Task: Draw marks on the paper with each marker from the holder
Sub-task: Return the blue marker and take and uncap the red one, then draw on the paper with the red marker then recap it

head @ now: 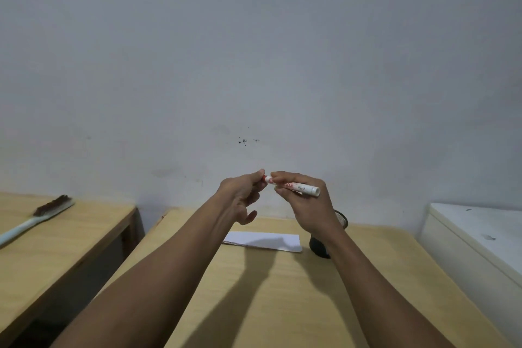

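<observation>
Both hands are raised above the wooden table point(282, 291). My right hand point(308, 203) grips the white barrel of a red marker point(303, 188), held roughly level. My left hand point(244, 195) pinches the marker's red cap end point(265, 178) with fingertips. A white sheet of paper point(262, 240) lies flat on the table below the hands. The black mesh holder point(324, 237) stands to the right of the paper, mostly hidden behind my right wrist; what it holds cannot be seen.
A second wooden table point(56, 248) stands at the left with a long-handled brush point(36, 217) on it. A white cabinet or box point(480, 240) sits at the right edge. A pale wall rises right behind the tables.
</observation>
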A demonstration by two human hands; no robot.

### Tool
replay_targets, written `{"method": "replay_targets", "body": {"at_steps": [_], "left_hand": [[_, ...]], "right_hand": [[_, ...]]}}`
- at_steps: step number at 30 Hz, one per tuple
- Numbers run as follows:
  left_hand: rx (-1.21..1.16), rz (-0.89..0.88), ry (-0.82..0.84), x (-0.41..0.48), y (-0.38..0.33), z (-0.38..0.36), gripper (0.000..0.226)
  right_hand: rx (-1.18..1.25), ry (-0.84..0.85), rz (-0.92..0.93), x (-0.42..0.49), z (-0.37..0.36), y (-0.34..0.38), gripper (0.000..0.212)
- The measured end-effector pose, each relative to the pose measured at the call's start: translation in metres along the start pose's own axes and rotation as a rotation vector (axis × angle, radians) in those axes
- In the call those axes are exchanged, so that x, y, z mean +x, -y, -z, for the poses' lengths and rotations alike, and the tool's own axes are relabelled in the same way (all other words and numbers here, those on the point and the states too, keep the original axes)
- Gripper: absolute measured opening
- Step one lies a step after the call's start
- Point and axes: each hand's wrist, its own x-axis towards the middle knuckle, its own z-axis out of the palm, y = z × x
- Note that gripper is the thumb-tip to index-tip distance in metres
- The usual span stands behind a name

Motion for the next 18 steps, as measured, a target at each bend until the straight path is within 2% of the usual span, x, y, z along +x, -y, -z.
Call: {"method": "replay_targets", "body": {"at_steps": [4,8,10,13,16,18], "left_hand": [[0.015,-0.039,-0.072,0.019,0.010,0.014,0.023],[-0.006,-0.075,-0.130,0.040,0.013,0.033,0.019],[0.030,-0.208,-0.185,0.055,0.017,0.052,0.017],[0.318,-0.503,-0.297,0.079,0.028,0.087,0.012],[0.770,-0.563,-0.464,0.099,0.042,0.122,0.012],[0.949,-0.574,-0.479,0.110,0.054,0.141,0.018]], "right_hand": [[0.068,-0.048,-0.062,0.001,-0.017,-0.020,0.019],[0.132,-0.161,-0.123,0.003,-0.036,-0.044,0.009],[0.173,-0.177,-0.159,0.005,-0.043,-0.056,0.008],[0.183,-0.180,-0.219,0.006,-0.052,-0.075,0.016],[0.163,-0.153,-0.300,0.006,-0.065,-0.093,0.015],[0.174,-0.135,-0.328,0.004,-0.074,-0.105,0.009]]}}
